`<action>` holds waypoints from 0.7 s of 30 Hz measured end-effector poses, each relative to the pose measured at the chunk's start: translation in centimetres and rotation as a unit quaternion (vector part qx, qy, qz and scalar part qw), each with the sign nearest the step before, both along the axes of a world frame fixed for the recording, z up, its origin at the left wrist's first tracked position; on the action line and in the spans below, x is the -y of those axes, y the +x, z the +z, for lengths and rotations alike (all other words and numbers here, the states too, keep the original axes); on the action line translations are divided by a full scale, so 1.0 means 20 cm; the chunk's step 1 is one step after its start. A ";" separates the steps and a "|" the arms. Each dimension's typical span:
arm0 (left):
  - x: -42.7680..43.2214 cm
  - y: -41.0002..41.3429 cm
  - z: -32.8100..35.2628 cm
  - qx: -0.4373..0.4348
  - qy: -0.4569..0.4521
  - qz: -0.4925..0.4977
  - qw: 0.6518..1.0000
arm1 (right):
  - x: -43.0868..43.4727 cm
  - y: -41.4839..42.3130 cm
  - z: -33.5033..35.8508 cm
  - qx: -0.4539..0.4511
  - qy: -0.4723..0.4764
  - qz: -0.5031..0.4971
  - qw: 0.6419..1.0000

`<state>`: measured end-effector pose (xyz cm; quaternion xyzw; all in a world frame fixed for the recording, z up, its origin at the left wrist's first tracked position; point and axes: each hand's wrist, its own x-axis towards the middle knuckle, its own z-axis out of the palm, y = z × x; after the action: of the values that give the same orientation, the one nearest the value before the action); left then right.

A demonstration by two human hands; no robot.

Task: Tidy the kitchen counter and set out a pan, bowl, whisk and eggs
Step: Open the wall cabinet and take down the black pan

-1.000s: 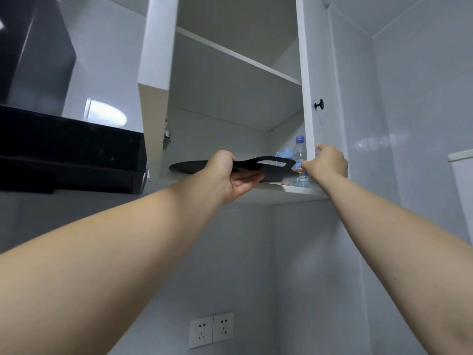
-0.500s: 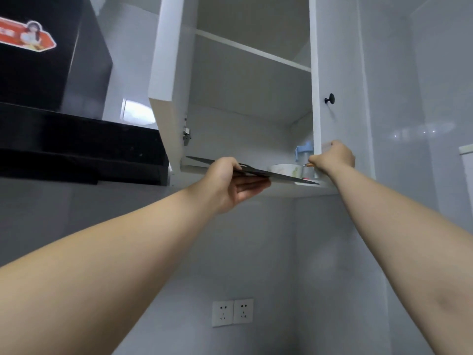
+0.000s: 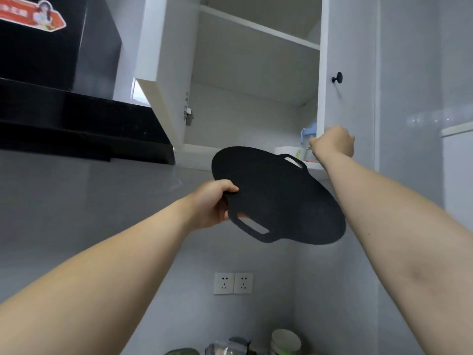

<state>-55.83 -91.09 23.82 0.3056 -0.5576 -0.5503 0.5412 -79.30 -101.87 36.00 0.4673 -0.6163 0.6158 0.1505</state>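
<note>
one black disc (image 3: 279,196), flat and round, with two slotted handles. one wall cabinet (image 3: 245,67) with one shelf board across it, two doors, one black knob (image 3: 337,78) and one hinge (image 3: 188,114). on the cabinet floor at the right stand one white bowl (image 3: 289,151) and one blue-capped bottle (image 3: 308,131), both partly hidden. two sockets (image 3: 233,283) sit side by side on the wall below. one black range hood (image 3: 76,124) at the left carries one sticker (image 3: 33,15). at the bottom edge a stack of white bowls (image 3: 285,340) shows; how many i cannot tell.

the hands are well apart. the left hand (image 3: 212,203) grips the disc by its near handle, thumb on top, fingers curled under. the right hand (image 3: 332,143) is closed in a fist round the lower corner of the right door (image 3: 348,47); its fingertips are hidden.

the disc hangs in the air just below and in front of the open cabinet, touching no shelf. it is tilted, broad face toward the camera. the line through its two handles runs from the near one at the left hand up toward the far one by the cabinet floor.
</note>
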 end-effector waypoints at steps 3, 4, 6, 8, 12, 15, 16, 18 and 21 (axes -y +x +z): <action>-0.03 -0.04 -0.03 0.018 0.011 -0.001 1.000 | -0.02 -0.01 0.00 -0.004 0.002 -0.006 1.000; -0.04 -0.06 -0.03 0.031 0.016 -0.002 0.999 | -0.02 -0.01 0.00 -0.004 0.002 -0.009 1.000; -0.03 -0.08 -0.05 0.060 0.032 -0.003 0.998 | -0.03 -0.01 0.00 -0.007 0.006 -0.009 1.000; -0.03 -0.09 -0.06 0.089 0.050 0.005 0.995 | -0.03 -0.01 0.00 -0.008 0.010 -0.004 1.000; -0.04 -0.11 -0.06 0.108 0.076 0.021 0.991 | -0.03 -0.01 0.00 -0.011 0.011 -0.005 1.000; -0.02 -0.12 -0.03 0.098 0.094 0.034 0.990 | -0.01 0.00 -0.01 -0.015 0.004 -0.013 1.000; 0.00 -0.12 -0.01 0.091 0.106 0.036 0.989 | 0.00 0.00 -0.01 -0.017 0.003 -0.016 1.000; 0.04 -0.11 0.02 0.075 0.129 0.039 0.988 | 0.02 0.02 -0.01 -0.022 0.000 -0.021 1.000; 0.10 -0.08 0.05 0.030 0.148 0.055 0.987 | 0.07 0.06 -0.02 -0.031 -0.014 -0.030 0.999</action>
<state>-57.41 -93.04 24.91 0.4293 -0.4680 -0.5867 0.5024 -78.13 -103.30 35.60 0.4657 -0.6163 0.6046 0.1943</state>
